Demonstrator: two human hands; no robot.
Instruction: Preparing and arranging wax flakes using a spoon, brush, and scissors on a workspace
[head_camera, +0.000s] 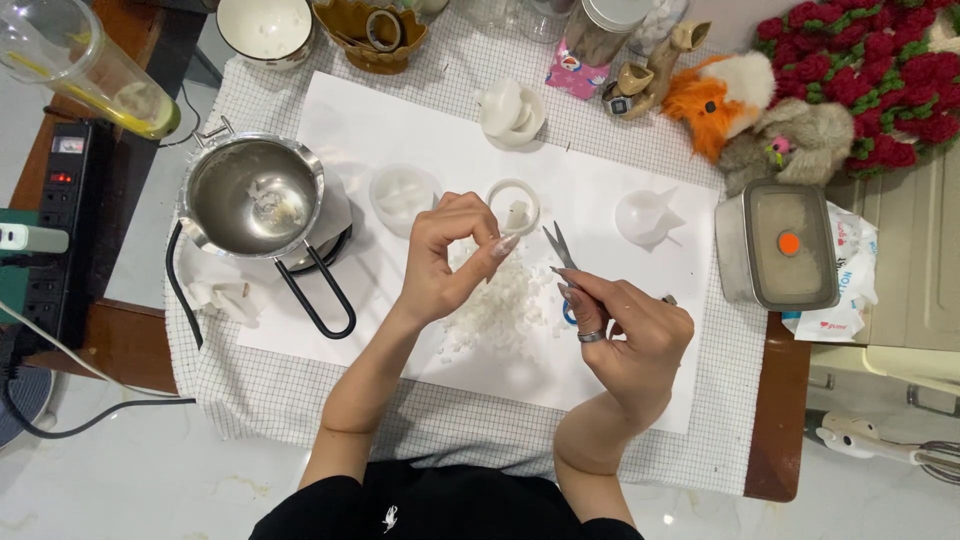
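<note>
Left hand pinches a small white wax bit at frame centre, held over the flake pile so cuttings land there; right hand grips scissors, blades parted beside it

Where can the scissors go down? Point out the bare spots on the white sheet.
Bare white sheet lies along its top edge, between the metal pot and the small white dish. Another bare strip runs below the right hand, toward the sheet's near right corner. The middle is crowded: wax flakes, round moulds and both hands.
</note>
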